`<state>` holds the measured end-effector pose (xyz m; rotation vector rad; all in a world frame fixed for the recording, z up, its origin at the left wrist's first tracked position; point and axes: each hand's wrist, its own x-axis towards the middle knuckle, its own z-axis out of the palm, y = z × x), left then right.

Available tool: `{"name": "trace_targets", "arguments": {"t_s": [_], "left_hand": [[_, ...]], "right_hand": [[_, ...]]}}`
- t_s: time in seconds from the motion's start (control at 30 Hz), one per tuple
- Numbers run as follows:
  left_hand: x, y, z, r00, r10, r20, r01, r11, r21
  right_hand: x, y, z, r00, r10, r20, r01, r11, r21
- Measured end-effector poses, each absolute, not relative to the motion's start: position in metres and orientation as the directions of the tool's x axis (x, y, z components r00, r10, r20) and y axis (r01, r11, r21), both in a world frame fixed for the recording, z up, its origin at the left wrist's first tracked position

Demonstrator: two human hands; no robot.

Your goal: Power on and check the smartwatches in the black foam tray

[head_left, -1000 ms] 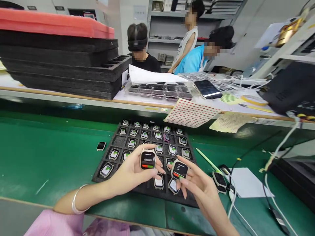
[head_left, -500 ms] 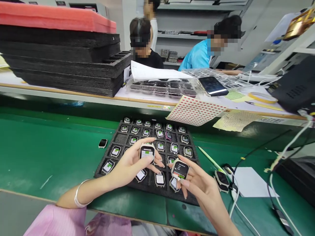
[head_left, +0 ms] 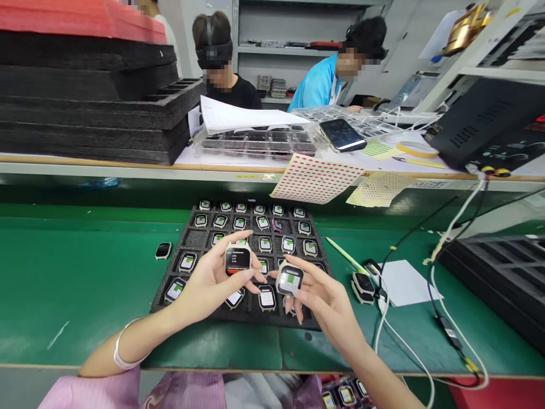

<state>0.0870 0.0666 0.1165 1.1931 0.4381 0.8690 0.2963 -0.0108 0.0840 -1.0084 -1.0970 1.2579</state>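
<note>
My left hand (head_left: 217,276) is closed around a smartwatch without a strap (head_left: 237,259), thumb at its lower edge; its dark screen shows text and a red bar. In my right hand (head_left: 320,289) is a second smartwatch (head_left: 290,279), showing white and green blocks. Both are held above a black foam tray (head_left: 199,237), whose compartments hold several similar watches, mostly with white and green screens. One watch in the tray (head_left: 277,225) has a purple case. My hands and forearms hide part of the tray's near rows.
A lone watch with a dark screen (head_left: 163,250) lies left of the tray. To the right are a green pen (head_left: 344,253), stacked watches (head_left: 363,287), white paper (head_left: 406,284) and cables (head_left: 385,318). Stacked foam trays (head_left: 85,108) and a phone (head_left: 343,134) occupy the shelf; two people sit beyond.
The left watch's screen went from white and green to dark with a red bar. The right one went from dark text to white and green blocks. My view has shifted right.
</note>
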Motion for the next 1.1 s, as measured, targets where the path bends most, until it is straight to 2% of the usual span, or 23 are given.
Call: {"name": "trace_targets", "arguments": {"t_s": [0.27, 0.43, 0.53, 0.77, 1.1], "left_hand": [[0.089, 0.068, 0.115, 0.618, 0.773, 0.144, -0.33, 0.089, 0.94], [0.094, 0.071, 0.112, 0.581, 0.808, 0.094, -0.281, 0.092, 0.955], [0.095, 0.073, 0.109, 0.59, 0.799, 0.119, -0.311, 0.089, 0.946], [0.093, 0.07, 0.103, 0.654, 0.742, 0.151, -0.387, 0.156, 0.909], [0.097, 0.067, 0.105, 0.632, 0.772, 0.074, -0.315, 0.168, 0.934]], "right_hand": [[0.289, -0.006, 0.086, 0.116, 0.993, 0.017, -0.077, 0.027, -0.997], [0.289, -0.01, 0.085, 0.032, 0.999, 0.04, -0.147, 0.044, -0.988], [0.289, -0.012, 0.087, -0.013, 1.0, 0.028, -0.186, 0.025, -0.982], [0.29, -0.015, 0.088, -0.013, 1.0, 0.011, -0.177, 0.008, -0.984], [0.296, -0.019, 0.086, -0.01, 1.0, 0.004, -0.117, 0.003, -0.993]]}}
